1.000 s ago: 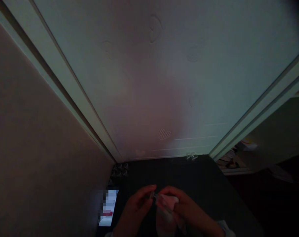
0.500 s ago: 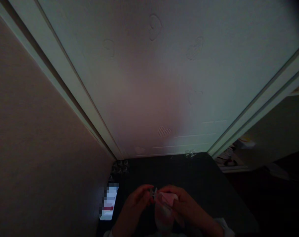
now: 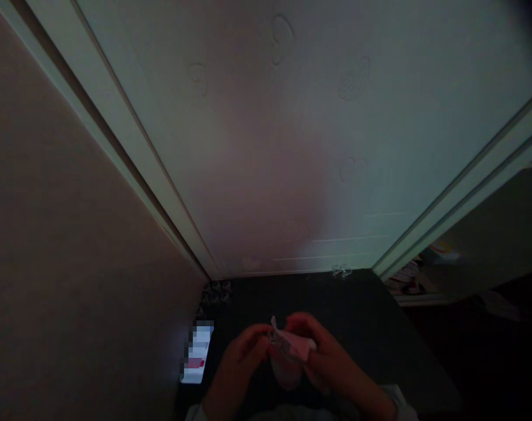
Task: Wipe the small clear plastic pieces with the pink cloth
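Note:
In the dim light, my left hand is closed, with its fingertips pinching a small clear or shiny piece too dark to name. My right hand is closed around a folded pink cloth or paper, whose pale edge sticks up towards the left fingertips. The two hands nearly meet over the dark tabletop. Beneath them shows a pale, rounded pinkish shape, partly hidden by the fingers; I cannot tell what it is.
A lit phone screen lies on the left. Several small clear objects stand in the back left corner, with more clear pieces at the back edge. A pale panel with hearts rises behind. Shelves with items are at the right.
The pink cloth or paper has tipped up and spread towards the left fingertips, covering part of the small clear piece. My right fingers have lifted slightly. The view has shifted a little.

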A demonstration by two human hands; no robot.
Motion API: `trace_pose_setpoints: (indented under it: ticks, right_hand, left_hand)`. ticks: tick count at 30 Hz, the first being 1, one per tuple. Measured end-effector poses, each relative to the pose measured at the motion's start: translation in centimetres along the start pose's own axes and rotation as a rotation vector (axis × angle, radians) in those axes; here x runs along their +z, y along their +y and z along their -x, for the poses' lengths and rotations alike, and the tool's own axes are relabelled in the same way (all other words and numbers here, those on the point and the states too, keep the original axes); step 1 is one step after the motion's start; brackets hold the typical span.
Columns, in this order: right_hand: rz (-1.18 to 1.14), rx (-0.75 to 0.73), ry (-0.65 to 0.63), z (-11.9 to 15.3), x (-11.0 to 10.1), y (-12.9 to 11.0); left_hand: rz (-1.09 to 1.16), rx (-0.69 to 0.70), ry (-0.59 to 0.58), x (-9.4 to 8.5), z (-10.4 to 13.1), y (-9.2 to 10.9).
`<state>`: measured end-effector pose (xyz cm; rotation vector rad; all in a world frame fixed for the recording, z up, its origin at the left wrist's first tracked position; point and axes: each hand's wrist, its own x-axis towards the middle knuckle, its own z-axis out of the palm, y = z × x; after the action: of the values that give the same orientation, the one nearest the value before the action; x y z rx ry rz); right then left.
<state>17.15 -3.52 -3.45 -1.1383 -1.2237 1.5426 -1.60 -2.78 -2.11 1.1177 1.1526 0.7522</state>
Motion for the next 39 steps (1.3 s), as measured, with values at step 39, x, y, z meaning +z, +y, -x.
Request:
trace_pose_setpoints:
  ticks: [39]
  right_hand:
    - [0.443, -0.181, -0.277, 0.6, -1.0, -1.8]
  left_hand:
    - [-0.072, 0.040, -0.165, -1.2, -0.1, -1.3]
